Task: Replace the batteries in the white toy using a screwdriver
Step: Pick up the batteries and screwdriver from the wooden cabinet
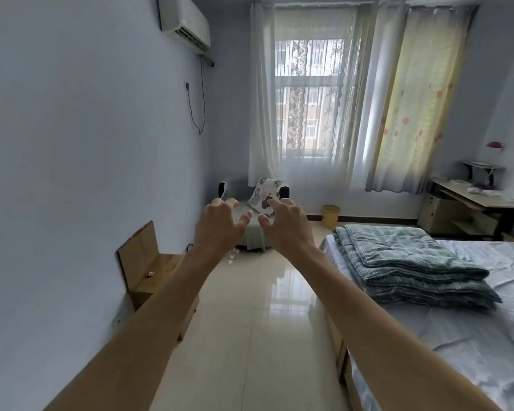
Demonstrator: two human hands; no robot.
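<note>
Both my arms are stretched out in front of me at chest height, in the middle of a bedroom. My left hand [220,225] is open, fingers curled and spread, holding nothing. My right hand [287,225] is open the same way, close beside the left, thumbs nearly facing. No white toy, screwdriver or batteries show in the head view.
A bed [457,336] with a folded green quilt [410,262] lies at the right. A low wooden cabinet [158,274] stands against the left wall. A small sofa with a floral cushion [264,194] and a yellow bin [330,216] sit under the window. A desk [481,200] stands far right.
</note>
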